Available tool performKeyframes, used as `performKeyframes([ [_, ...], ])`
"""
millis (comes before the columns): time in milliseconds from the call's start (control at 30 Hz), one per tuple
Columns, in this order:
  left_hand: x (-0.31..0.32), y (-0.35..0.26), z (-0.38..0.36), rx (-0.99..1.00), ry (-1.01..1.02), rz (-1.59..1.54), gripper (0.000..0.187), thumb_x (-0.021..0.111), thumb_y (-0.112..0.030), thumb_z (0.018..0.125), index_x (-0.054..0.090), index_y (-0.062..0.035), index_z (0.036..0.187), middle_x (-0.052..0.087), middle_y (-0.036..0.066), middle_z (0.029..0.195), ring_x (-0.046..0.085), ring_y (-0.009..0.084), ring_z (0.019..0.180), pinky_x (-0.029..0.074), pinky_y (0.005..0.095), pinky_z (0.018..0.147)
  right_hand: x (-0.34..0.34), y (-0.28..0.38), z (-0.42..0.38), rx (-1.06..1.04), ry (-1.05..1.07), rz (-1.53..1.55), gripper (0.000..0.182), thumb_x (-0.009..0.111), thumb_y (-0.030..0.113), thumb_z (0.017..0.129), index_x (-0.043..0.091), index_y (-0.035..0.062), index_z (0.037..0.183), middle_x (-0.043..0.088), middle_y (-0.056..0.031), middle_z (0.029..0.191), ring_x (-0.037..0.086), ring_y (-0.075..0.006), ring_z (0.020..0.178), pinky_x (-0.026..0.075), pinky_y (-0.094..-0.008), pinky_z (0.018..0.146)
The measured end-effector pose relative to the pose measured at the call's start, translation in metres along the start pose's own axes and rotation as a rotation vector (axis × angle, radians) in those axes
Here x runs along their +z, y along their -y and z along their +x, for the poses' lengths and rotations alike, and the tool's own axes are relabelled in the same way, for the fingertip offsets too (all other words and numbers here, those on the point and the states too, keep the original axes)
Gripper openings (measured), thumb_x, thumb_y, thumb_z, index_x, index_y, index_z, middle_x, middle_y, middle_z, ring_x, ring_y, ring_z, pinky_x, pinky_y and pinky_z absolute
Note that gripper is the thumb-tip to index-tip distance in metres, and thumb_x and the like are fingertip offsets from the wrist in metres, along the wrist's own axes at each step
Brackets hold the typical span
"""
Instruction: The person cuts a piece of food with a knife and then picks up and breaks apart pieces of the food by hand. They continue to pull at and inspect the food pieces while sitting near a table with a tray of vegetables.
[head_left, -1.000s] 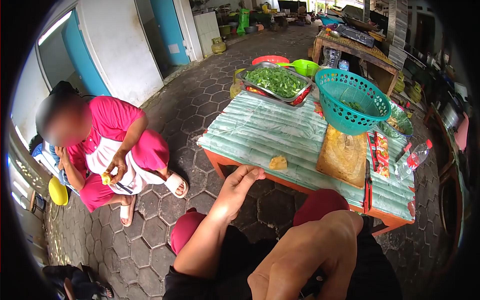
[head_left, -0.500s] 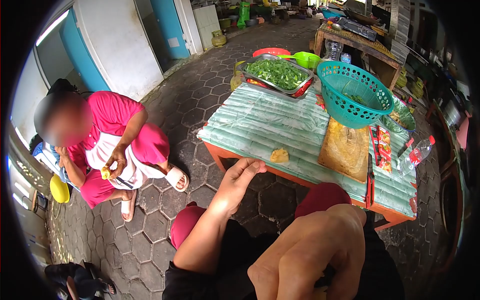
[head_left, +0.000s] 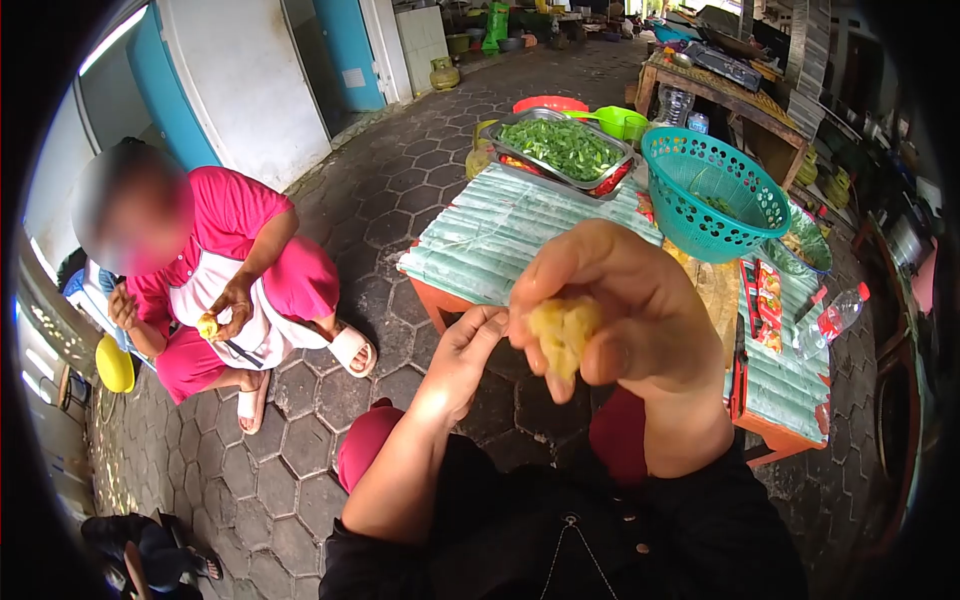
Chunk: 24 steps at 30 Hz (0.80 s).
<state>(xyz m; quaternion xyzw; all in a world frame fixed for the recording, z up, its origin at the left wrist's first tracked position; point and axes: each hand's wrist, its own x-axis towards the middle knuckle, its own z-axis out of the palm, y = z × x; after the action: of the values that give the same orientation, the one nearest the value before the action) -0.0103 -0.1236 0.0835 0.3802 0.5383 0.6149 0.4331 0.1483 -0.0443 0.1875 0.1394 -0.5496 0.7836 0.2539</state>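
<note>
My right hand (head_left: 640, 310) is raised in front of the table's near edge, thumb and fingers closed around a soft, torn yellow piece of food (head_left: 562, 335); its exact kind does not show. Just left of it, lower down, my left hand (head_left: 470, 358) has thumb and fingertips pinched together, and whatever lies between them is too small to make out. Behind my right hand, the table (head_left: 500, 230) has a green and white bamboo-pattern cover. A wooden cutting board (head_left: 712, 300) lies there, partly hidden by that hand.
Chopped greens (head_left: 560, 145) fill a metal tray at the table's far end. A teal basket (head_left: 715, 190), red packets (head_left: 768, 305) and a plastic bottle (head_left: 835, 318) are on the right. At left a person in pink (head_left: 240, 225) sits holding yellow food (head_left: 208, 325).
My right hand has moved away from the camera to above the table edge, bringing the yellow food into sight. The yellow piece seen on the table earlier is no longer visible. My left hand stays pinched.
</note>
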Motion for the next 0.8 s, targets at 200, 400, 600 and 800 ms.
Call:
performKeyframes([
  [200,-0.009,0.017,0.009,0.143,0.012,-0.107,0.032,0.051,-0.026,0.096,0.056,0.0009,0.112,0.06,0.006,0.105,0.051,0.0138,0.106,0.036,0.0293,0.096,-0.028,-0.016,0.006,0.081,0.134,-0.064,0.03,0.065,0.012,0.087,0.057,-0.0031,0.112,0.061,-0.0096,0.096,0.061,-0.0125,0.076,0.05,-0.0247,0.069],
  [400,-0.017,0.017,0.013,0.049,-0.006,-0.109,0.04,0.06,-0.033,0.091,0.053,-0.0006,0.113,0.059,0.004,0.099,0.057,0.0114,0.09,0.047,0.025,0.074,-0.048,-0.045,0.008,0.229,0.025,-0.108,0.029,0.062,0.015,0.09,0.058,-0.0026,0.112,0.061,-0.0099,0.098,0.062,-0.0149,0.077,0.051,-0.0262,0.072],
  [600,-0.02,0.025,0.021,0.106,-0.046,-0.143,0.026,0.05,-0.022,0.096,0.055,-0.0014,0.111,0.059,0.005,0.102,0.054,0.0127,0.095,0.042,0.0285,0.086,-0.069,-0.063,0.003,0.307,-0.045,-0.172,0.028,0.055,0.013,0.094,0.057,-0.0027,0.117,0.059,-0.0115,0.107,0.061,-0.0195,0.095,0.054,-0.0333,0.079],
  [800,-0.027,0.032,0.027,0.094,-0.071,-0.145,0.027,0.051,-0.019,0.094,0.056,0.0027,0.11,0.061,0.009,0.104,0.054,0.0153,0.101,0.038,0.0276,0.092,-0.085,-0.082,-0.01,0.411,-0.023,-0.285,0.026,0.053,0.009,0.093,0.055,-0.0039,0.116,0.06,-0.0121,0.107,0.062,-0.0184,0.095,0.053,-0.0327,0.082],
])
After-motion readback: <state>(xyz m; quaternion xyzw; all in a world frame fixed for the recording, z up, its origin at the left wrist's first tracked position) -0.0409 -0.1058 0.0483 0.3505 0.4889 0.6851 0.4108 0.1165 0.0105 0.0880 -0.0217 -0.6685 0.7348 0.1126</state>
